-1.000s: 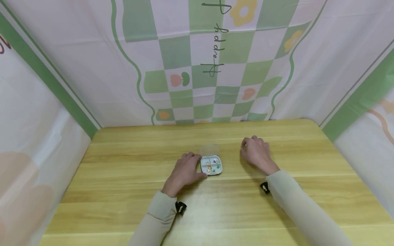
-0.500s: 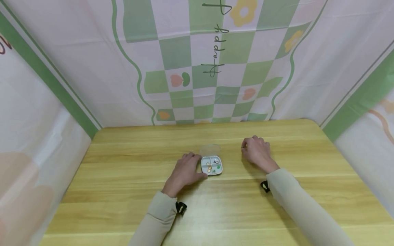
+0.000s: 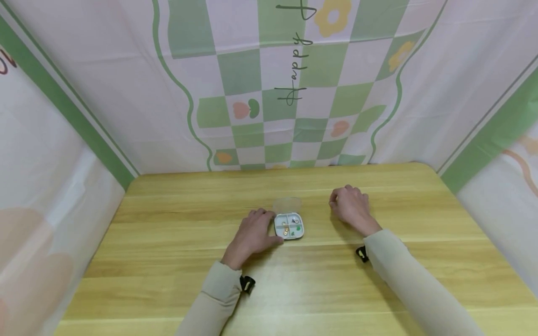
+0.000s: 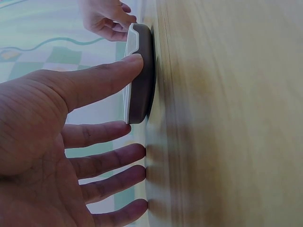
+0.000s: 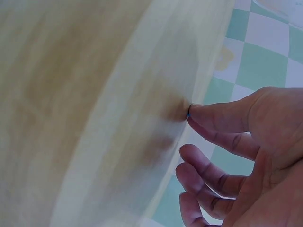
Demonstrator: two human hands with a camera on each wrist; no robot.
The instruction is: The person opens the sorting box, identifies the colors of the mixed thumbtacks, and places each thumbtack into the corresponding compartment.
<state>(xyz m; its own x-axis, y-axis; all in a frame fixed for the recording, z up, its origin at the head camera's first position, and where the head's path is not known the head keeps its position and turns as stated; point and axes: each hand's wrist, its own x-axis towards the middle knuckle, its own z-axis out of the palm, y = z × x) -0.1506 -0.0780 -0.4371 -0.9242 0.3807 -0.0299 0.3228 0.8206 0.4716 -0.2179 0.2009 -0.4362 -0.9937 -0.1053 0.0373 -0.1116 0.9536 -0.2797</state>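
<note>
A small pill box (image 3: 288,226) lies on the table with its clear lid (image 3: 287,205) raised at the back. Its compartments hold gold-coloured rings or studs (image 3: 286,229), silvery pieces (image 3: 295,220) and green pieces (image 3: 298,228). My left hand (image 3: 253,233) holds the box at its left, thumb at the front edge and index finger near the back; the left wrist view shows the thumb on its dark side (image 4: 142,87). To the right, my right hand (image 3: 350,208) pinches a tiny dark piece with a blue glint (image 5: 189,111) between thumb and index finger, close to the tabletop. Its kind is hidden.
The wooden table (image 3: 168,261) reaches back to a hanging cloth (image 3: 277,130) with green checks. More cloth hangs on both sides. Each wrist wears a black strap device, such as the left one (image 3: 247,283).
Both hands and the box stay almost in place. At the right fingertips, the tiny piece glinted earlier in the head view and is now barely visible there.
</note>
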